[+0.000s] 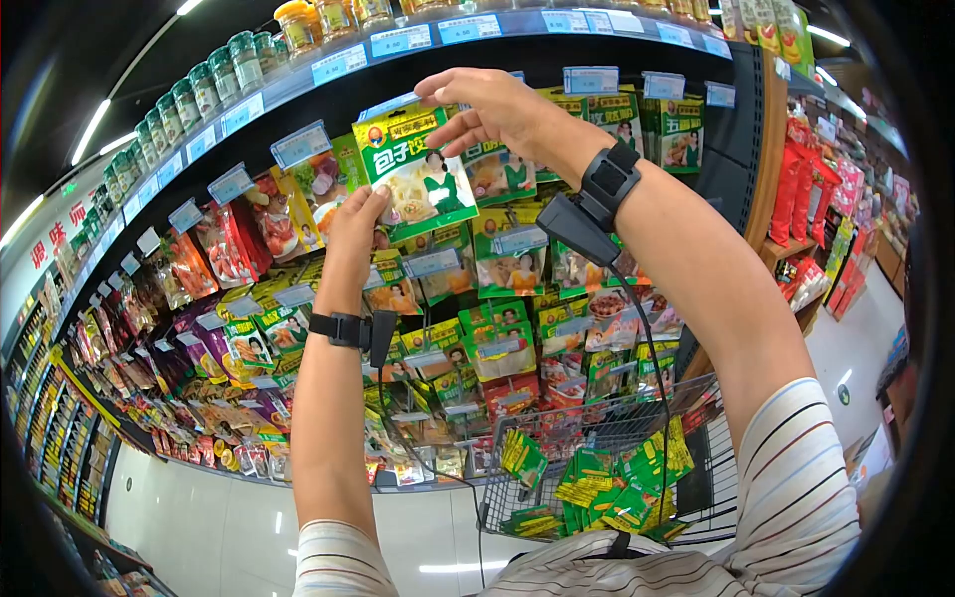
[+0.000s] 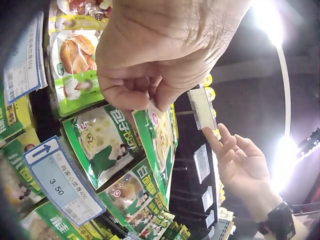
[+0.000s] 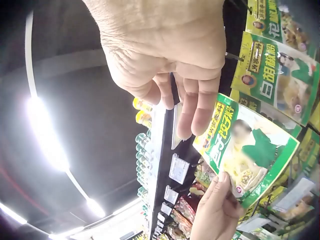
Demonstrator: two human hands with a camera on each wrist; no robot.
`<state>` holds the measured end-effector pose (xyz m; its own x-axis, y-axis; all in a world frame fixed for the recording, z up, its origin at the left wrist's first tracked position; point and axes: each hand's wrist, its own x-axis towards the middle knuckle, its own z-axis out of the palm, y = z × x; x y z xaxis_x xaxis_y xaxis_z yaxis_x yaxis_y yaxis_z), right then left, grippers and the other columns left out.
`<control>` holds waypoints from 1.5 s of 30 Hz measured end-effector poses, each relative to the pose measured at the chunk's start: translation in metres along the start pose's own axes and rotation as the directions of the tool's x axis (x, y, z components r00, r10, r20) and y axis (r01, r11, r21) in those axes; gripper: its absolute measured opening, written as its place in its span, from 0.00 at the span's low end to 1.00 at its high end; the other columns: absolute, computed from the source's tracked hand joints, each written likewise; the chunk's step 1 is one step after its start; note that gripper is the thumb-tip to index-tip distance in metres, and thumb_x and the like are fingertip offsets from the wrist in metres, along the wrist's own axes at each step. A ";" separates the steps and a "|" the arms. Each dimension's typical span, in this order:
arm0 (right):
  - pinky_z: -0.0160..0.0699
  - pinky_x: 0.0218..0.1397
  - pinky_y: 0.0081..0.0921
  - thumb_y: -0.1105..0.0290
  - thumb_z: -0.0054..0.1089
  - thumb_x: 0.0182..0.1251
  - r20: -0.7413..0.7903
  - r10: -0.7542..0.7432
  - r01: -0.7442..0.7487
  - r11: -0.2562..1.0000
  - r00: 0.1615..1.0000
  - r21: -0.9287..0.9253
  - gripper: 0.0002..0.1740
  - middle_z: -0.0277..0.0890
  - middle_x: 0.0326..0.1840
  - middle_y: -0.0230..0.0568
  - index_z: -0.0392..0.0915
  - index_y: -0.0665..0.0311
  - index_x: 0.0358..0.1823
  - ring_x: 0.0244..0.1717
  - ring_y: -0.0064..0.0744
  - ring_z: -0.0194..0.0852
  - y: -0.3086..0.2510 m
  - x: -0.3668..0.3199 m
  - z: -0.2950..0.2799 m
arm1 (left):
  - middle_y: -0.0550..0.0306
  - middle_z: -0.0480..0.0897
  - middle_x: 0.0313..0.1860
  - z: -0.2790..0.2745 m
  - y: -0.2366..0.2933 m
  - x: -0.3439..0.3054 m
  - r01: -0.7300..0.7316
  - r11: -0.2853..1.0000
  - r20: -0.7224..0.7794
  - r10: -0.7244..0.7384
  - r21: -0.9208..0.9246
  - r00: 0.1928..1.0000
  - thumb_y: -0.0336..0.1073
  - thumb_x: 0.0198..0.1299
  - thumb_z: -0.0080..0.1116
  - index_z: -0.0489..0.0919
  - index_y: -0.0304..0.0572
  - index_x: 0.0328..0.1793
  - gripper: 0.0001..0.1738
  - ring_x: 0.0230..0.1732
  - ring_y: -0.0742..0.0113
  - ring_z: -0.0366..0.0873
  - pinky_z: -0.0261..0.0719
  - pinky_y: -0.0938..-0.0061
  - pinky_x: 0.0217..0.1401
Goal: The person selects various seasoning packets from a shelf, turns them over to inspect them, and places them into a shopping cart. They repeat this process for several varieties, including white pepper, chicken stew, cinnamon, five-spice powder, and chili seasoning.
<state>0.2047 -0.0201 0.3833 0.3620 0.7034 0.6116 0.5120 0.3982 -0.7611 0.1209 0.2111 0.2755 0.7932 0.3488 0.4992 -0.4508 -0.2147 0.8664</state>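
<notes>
My left hand [image 1: 355, 227] pinches a green and yellow seasoning packet [image 1: 416, 177] at its lower left edge, thumb on the front. In the left wrist view the packet [image 2: 159, 142] shows edge-on beneath the fingers. My right hand [image 1: 497, 107] reaches over the packet's top right, its fingers fairly straight. The fingertips are right at a price tag holder [image 2: 202, 108] on the end of a hook. From the right wrist, the fingers overlap that holder and the packet's top corner [image 3: 220, 107]. More packets of the same style [image 3: 277, 77] hang just behind.
Rows of hanging packets [image 1: 517, 259] with price tags fill the rack. Above runs a shelf edge [image 1: 338, 65] carrying jars [image 1: 244, 60]. A wire cart [image 1: 711, 468] holding several green packets [image 1: 597, 483] stands below, close to the body. Cables [image 1: 652, 348] hang from both wrists.
</notes>
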 end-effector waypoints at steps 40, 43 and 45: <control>0.87 0.45 0.35 0.64 0.51 0.74 -0.040 0.229 -0.211 0.940 0.973 0.267 0.25 0.67 0.68 0.51 0.68 0.72 0.66 0.46 0.43 0.85 0.054 -0.143 -0.003 | 0.44 0.85 0.46 -0.029 -0.083 0.059 -0.224 0.483 -0.052 0.494 0.847 0.868 0.46 0.66 0.58 0.78 0.28 0.58 0.26 0.40 0.62 0.85 0.82 0.71 0.31; 0.88 0.45 0.34 0.64 0.51 0.74 -0.054 0.334 -0.295 0.888 0.941 0.352 0.24 0.73 0.63 0.49 0.69 0.70 0.66 0.45 0.42 0.86 0.071 -0.210 0.000 | 0.49 0.84 0.53 -0.016 -0.054 0.000 -0.280 0.551 0.023 0.426 0.786 0.904 0.44 0.68 0.58 0.77 0.31 0.62 0.24 0.45 0.65 0.84 0.81 0.74 0.42; 0.88 0.45 0.33 0.63 0.52 0.74 -0.061 0.368 -0.320 0.870 0.928 0.376 0.24 0.76 0.60 0.49 0.70 0.70 0.65 0.44 0.41 0.87 0.083 -0.255 0.000 | 0.53 0.83 0.54 0.006 -0.047 -0.051 -0.277 0.756 0.018 0.331 0.594 0.943 0.43 0.71 0.57 0.78 0.34 0.62 0.22 0.48 0.67 0.83 0.81 0.73 0.43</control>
<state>0.1548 -0.1662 0.1643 0.5715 0.7634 0.3009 0.0364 0.3428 -0.9387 0.1043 0.1976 0.2096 0.6061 0.2418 0.7578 -0.3170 -0.8003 0.5089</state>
